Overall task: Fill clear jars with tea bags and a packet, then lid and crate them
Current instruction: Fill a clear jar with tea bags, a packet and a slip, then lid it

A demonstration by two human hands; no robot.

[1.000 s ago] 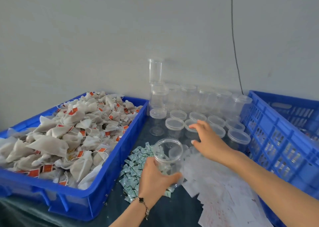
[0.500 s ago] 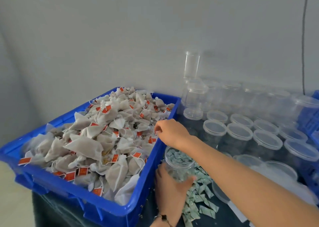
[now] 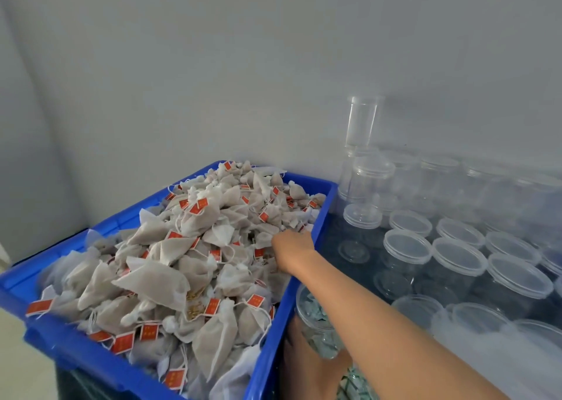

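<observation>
Hands busy at tea bag crate and jar.
Right hand (image 3: 292, 246) reaches over blue crate (image 3: 322, 217) rim into tea bags (image 3: 182, 256), fingers buried in the pile, grasp cannot tell. Left hand (image 3: 307, 366) below the right forearm, wrapped round open clear jar (image 3: 316, 323) just outside the crate wall. Lidded jars (image 3: 456, 256) stand right of the right hand; green packets (image 3: 355, 384) beside the left hand.

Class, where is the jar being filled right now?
Head view, lower centre: the open jar sits just right of the blue crate, gripped by the left hand, under the right forearm.
</observation>
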